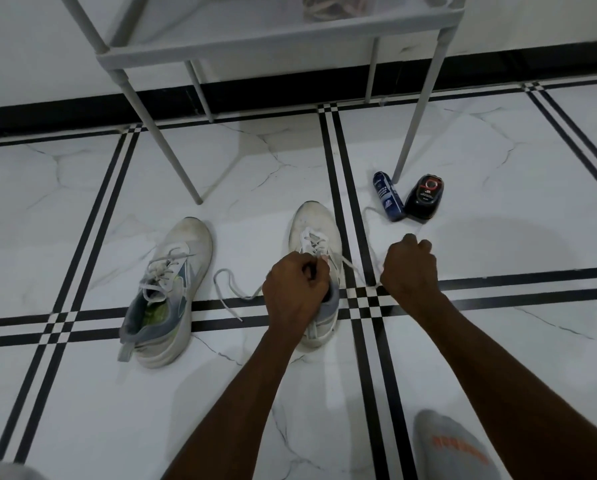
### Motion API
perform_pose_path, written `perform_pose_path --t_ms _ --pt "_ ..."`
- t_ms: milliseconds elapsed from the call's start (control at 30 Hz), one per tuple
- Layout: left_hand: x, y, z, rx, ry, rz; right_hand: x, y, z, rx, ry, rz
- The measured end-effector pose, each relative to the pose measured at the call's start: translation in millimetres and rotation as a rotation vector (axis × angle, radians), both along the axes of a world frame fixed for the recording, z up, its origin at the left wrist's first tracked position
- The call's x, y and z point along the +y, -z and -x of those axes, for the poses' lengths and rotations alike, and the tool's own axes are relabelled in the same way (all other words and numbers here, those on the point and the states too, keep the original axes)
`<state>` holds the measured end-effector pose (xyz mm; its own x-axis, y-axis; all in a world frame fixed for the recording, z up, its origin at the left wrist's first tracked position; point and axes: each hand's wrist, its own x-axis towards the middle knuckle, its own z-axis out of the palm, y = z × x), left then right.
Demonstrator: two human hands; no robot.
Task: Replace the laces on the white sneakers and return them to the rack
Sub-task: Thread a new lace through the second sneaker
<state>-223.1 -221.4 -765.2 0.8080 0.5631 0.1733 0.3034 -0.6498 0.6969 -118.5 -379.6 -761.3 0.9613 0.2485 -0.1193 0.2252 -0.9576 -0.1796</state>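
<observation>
Two white sneakers stand on the tiled floor, toes pointing away from me. The left sneaker is laced, with a grey-green lining showing. My left hand covers the tongue of the right sneaker and pinches its lace at the upper eyelets; one loose end trails left across the floor. My right hand, to the right of that shoe, grips the other lace end and holds it taut away from the shoe.
A grey metal shoe rack stands just beyond the sneakers, its legs on the floor. A blue tube and a black shoe-polish container lie by its right front leg. My sock-clad foot is at bottom right.
</observation>
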Motion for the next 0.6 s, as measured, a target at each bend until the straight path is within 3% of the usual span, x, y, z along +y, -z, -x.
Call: perform_pose_path --t_ms 100,133,400,600 --pt "-0.4 -1.6 -1.4 -0.016 0.003 0.043 18.9 3.2 1.6 0.104 -0.167 -0.48" --pt "0.5 -1.8 -1.0 -0.025 0.007 0.059 26.6 2.4 3.3 0.157 -0.223 -0.552" --pt "22.4 9.2 -0.8 0.074 -0.016 0.147 41.8 0.9 6.9 0.154 -0.266 -0.528" --pt "19.3 2.7 1.1 0.034 -0.064 0.169 43.0 5.0 11.3 0.186 -0.231 -0.518"
